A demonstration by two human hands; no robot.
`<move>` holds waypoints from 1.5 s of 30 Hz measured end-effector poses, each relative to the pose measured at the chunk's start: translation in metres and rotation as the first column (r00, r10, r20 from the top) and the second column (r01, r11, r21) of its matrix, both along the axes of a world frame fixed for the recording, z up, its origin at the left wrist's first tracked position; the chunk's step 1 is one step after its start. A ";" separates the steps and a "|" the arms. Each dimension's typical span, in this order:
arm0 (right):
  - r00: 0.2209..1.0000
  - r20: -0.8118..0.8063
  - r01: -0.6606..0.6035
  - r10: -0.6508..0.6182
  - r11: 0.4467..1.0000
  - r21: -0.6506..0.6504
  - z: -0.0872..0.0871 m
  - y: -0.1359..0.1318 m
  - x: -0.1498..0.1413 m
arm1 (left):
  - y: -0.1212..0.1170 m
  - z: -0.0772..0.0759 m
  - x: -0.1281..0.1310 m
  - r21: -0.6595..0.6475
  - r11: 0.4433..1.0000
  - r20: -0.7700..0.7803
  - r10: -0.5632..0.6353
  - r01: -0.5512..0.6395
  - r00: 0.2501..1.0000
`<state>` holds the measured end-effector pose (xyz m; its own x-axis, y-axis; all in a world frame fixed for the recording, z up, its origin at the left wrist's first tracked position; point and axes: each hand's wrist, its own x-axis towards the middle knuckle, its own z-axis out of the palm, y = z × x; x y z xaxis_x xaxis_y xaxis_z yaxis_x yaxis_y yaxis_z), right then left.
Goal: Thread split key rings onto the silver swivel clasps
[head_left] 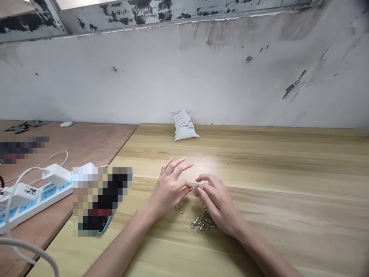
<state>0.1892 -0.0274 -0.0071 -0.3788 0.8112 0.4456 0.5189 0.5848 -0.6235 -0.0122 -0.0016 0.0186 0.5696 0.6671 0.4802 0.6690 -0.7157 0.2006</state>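
Left hand [172, 187]: thumb and forefinger clamped on a small metal piece [194, 189], other fingers spread.
Right hand [215, 197]: fingertips pinching the piece from three o'clock.
Rings [181, 207]: seven o'clock of the piece.
Clasps [202, 223]: heaped at five o'clock.
Packet [185, 126]: twelve o'clock, farther off.
Power strip [49, 194]: nine o'clock.

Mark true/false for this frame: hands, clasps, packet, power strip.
1. The left hand and right hand meet at a small metal piece. True.
2. Both hands wear gloves. False: both are bare.
3. The metal clasps lie left of the left hand. False: they lie close by the right hand.
4. The white packet is near the wall. True.
5. Nothing is plugged into the power strip. False: white adapters are.
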 end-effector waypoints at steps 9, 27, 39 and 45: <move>0.999 -0.049 -0.029 0.024 0.994 -0.104 0.001 -0.002 -0.001 | -0.005 0.001 0.006 0.177 0.983 -0.039 0.054 -0.046 0.998; 0.948 0.312 -0.030 0.066 0.992 -0.120 0.011 0.019 0.035 | 0.029 -0.013 -0.043 -0.158 0.915 0.031 0.380 -0.371 0.925; 0.935 0.354 0.003 -0.008 1.000 0.014 -0.014 0.014 0.021 | 0.015 0.018 -0.051 -0.524 0.851 -0.067 0.010 -0.044 0.998; 0.951 0.309 -0.007 0.016 1.000 -0.030 -0.015 0.012 0.019 | 0.009 0.022 -0.040 -0.607 0.794 -0.132 -0.053 -0.039 0.990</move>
